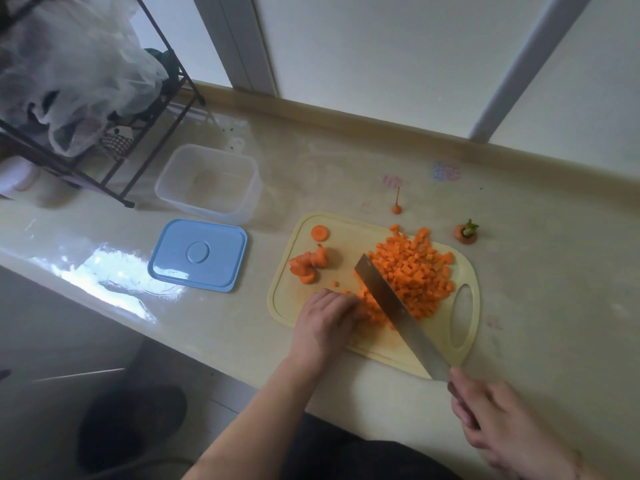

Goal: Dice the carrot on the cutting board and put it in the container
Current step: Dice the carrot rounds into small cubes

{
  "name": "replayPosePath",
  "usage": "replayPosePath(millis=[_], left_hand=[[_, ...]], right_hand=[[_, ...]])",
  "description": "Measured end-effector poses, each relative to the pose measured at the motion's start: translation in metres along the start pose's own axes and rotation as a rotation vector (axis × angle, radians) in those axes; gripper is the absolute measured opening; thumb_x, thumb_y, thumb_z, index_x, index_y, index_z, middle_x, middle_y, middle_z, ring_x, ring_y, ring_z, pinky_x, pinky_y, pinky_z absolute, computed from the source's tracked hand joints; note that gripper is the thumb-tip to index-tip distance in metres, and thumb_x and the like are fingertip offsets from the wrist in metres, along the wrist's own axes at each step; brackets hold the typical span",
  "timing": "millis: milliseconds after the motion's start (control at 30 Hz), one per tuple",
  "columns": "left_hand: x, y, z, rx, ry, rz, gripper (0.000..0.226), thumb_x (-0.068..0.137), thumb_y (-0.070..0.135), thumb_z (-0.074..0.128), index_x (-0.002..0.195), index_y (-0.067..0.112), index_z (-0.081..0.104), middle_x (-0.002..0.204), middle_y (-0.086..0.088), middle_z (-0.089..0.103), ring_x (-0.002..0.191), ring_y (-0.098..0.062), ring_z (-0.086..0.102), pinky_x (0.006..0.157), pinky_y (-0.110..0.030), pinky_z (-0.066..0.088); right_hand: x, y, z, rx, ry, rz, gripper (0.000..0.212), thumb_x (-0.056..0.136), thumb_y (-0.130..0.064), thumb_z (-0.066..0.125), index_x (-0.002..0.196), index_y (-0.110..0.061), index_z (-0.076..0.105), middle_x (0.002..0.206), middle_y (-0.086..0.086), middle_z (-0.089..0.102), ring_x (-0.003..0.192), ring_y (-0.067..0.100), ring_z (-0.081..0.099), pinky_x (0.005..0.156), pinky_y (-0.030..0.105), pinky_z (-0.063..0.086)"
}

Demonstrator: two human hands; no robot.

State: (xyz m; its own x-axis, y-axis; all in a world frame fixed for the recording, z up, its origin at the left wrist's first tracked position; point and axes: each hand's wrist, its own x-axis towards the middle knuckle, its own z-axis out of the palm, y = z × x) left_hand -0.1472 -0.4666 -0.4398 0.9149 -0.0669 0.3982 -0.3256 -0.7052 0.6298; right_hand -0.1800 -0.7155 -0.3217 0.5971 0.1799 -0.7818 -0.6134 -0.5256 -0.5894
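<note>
A pale yellow cutting board point(349, 344) lies on the counter. A heap of diced carrot point(415, 275) covers its right half, and several round carrot slices point(308, 263) lie at its left. My right hand point(498, 424) grips the handle of a large knife point(394, 306), whose blade lies across the board through the dice. My left hand point(325, 320), fingers curled, holds down carrot pieces just left of the blade. A clear plastic container point(207, 183) stands open at the back left with nothing visible in it.
The container's blue lid point(199, 254) lies left of the board. A carrot top point(465, 233) and a thin root tip point(397, 206) lie behind the board. A black wire rack point(104, 133) with bags stands at the far left. The counter's front edge runs close to my body.
</note>
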Motion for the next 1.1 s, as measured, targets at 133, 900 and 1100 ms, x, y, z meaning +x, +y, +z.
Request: replayPosePath(millis=[133, 900, 1100], left_hand=[[-0.007, -0.007, -0.019, -0.029, 0.112, -0.117, 0.016, 0.093, 0.011, 0.060, 0.102, 0.007, 0.072, 0.087, -0.003, 0.069, 0.080, -0.015, 0.061, 0.073, -0.030, 0.051], [0.047, 0.019, -0.071, -0.181, 0.326, -0.207, 0.008, 0.086, 0.007, 0.062, 0.086, 0.008, 0.070, 0.088, -0.004, 0.064, 0.085, -0.022, 0.062, 0.077, -0.029, 0.047], [0.079, 0.029, -0.086, -0.183, -0.295, -0.060, 0.025, 0.083, 0.031, 0.063, 0.066, 0.014, 0.057, 0.066, 0.009, 0.050, 0.066, -0.012, 0.050, 0.064, -0.025, 0.041]], right_hand=[[-0.002, -0.002, -0.006, -0.037, -0.097, -0.002, 0.067, 0.071, -0.082, 0.041, 0.058, -0.016, 0.041, 0.050, 0.003, 0.025, 0.041, 0.015, 0.023, 0.041, 0.018, 0.019], [0.001, -0.019, -0.017, -0.461, -0.007, -0.226, 0.081, 0.068, -0.094, 0.021, 0.058, -0.016, 0.040, 0.046, -0.003, 0.039, 0.043, 0.010, 0.036, 0.047, 0.023, 0.032], [-0.002, -0.018, -0.024, -1.042, 0.273, -0.328, 0.086, 0.057, -0.089, -0.025, 0.071, -0.029, 0.034, 0.075, -0.006, 0.058, 0.075, 0.008, 0.061, 0.066, 0.023, 0.046]])
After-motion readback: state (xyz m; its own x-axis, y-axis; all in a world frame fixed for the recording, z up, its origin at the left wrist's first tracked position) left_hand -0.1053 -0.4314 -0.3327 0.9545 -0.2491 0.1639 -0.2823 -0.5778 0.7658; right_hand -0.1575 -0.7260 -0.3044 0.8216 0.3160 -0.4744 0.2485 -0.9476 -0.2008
